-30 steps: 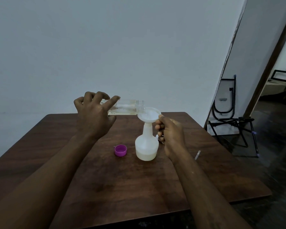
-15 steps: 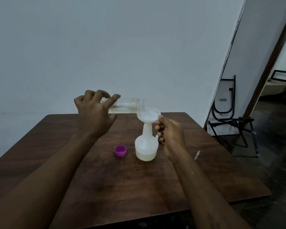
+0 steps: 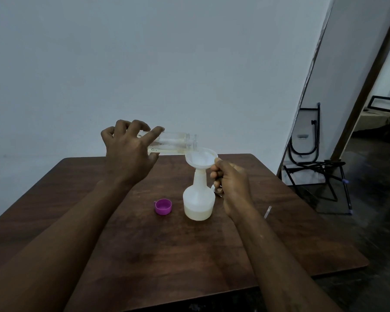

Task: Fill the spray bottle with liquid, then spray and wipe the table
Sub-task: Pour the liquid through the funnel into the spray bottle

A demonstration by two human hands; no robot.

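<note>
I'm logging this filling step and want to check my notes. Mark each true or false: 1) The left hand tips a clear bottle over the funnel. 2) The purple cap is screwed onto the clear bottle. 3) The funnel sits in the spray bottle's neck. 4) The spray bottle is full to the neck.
1) The left hand tips the clear bottle over the funnel: true.
2) False: the purple cap lies on the table.
3) True, in the spray bottle.
4) False: liquid fills only its bottom part.

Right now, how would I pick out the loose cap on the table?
Start at the brown wooden table. Near its middle stands the white spray bottle with a funnel in its neck. Just left of that bottle lies the cap, small, round, open side up, the only bright purple thing there.
</note>
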